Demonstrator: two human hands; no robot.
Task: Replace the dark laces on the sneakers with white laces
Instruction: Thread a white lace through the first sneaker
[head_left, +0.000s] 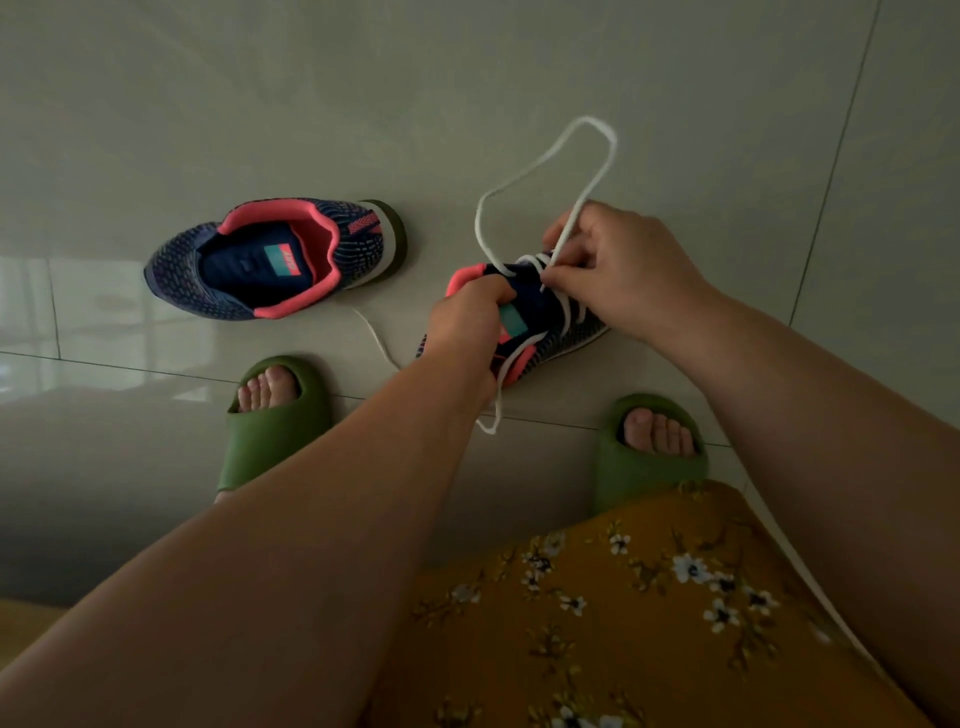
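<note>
Two navy knit sneakers with pink collars lie on the tiled floor. The left sneaker (270, 257) has no lace in it and lies on its side. The right sneaker (540, 322) has a white lace (597, 156) crossed through its eyelets. My left hand (467, 327) grips this sneaker at its tongue and collar. My right hand (618, 265) pinches the white lace over the eyelets, and a long loop of lace stands up beyond it. A loose lace end (493, 415) hangs below the shoe.
My two feet in green slides (270, 421) (644, 457) rest on the floor near the sneakers. A yellow flowered garment (623, 613) covers my lap at the bottom right. Another thin white strand (376, 338) lies on the tiles between the sneakers.
</note>
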